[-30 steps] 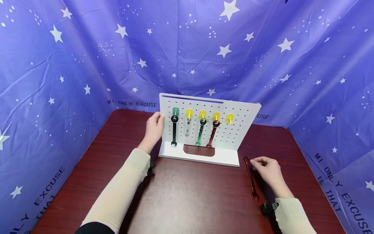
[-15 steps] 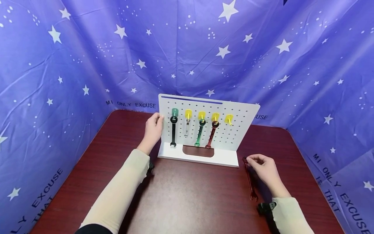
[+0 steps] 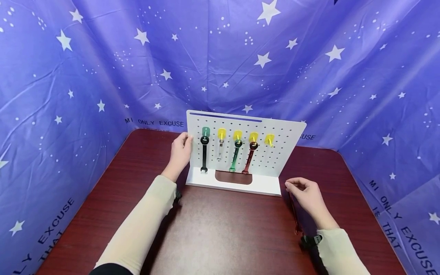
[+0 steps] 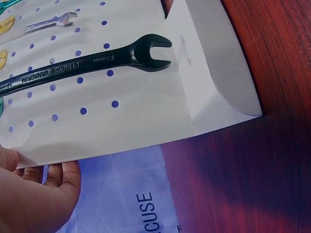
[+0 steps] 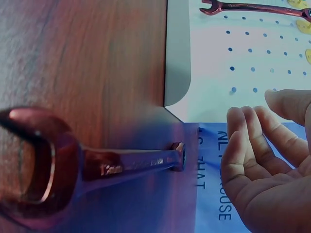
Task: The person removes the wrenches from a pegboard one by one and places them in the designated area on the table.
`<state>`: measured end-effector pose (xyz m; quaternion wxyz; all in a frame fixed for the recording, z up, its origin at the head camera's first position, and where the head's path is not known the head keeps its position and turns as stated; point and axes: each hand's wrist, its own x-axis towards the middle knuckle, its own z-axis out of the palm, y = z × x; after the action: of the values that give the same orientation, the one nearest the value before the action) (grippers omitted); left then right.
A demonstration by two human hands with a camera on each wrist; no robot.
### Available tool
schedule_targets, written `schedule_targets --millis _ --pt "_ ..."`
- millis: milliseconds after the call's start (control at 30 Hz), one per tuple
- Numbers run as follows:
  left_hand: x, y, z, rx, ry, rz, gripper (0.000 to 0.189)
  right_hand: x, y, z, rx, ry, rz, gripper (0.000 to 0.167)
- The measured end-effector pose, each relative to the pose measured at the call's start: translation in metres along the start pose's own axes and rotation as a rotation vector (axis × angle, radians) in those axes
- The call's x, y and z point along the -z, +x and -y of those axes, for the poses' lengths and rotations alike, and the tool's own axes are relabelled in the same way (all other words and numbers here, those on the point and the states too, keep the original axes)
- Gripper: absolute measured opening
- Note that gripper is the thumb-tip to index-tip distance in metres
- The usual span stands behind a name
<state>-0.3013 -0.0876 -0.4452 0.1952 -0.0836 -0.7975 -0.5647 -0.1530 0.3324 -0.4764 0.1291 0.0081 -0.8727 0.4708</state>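
Observation:
My left hand (image 3: 181, 152) grips the left edge of a white pegboard (image 3: 288, 143), thumb on the front; the left wrist view shows its fingers (image 4: 71, 174) curled behind the edge. My right hand (image 3: 307, 198) hovers over the ring end of a red combination wrench (image 5: 131, 162) lying right of the board. In the right wrist view its fingers (image 5: 248, 136) are loosely bent and apart from the wrench, and nothing lies between thumb and fingers. From hooks hang a black wrench (image 3: 204, 156), a small silver wrench (image 3: 220, 149), a green wrench (image 3: 235, 157) and a red wrench (image 3: 250, 158).
The rightmost yellow hook (image 3: 269, 140) bears no wrench. A cutout (image 3: 233, 177) opens in the board's white base (image 3: 201, 178). The board stands on a dark red wooden table (image 3: 220, 229). Blue star-printed cloth (image 3: 220, 49) surrounds the table's back and sides.
My right hand has moved slightly left and away from me, from beside the loose red wrench's ring end to over it, hiding that end. My left hand keeps hold of the board.

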Motion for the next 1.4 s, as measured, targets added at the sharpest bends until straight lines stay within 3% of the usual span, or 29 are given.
schedule_targets --millis 800,1233,1400 --pt "-0.004 0.002 -0.002 -0.009 0.001 -0.005 0.017 -0.007 0.005 0.013 0.055 -0.035 0.008 0.014" --pt "-0.003 0.0 0.0 0.003 0.009 0.004 0.018 -0.011 0.004 0.011 0.044 -0.013 0.025 0.017" --pt "-0.002 0.0 0.001 0.0 0.02 -0.006 0.017 -0.011 -0.003 0.045 0.027 0.012 0.062 0.017"
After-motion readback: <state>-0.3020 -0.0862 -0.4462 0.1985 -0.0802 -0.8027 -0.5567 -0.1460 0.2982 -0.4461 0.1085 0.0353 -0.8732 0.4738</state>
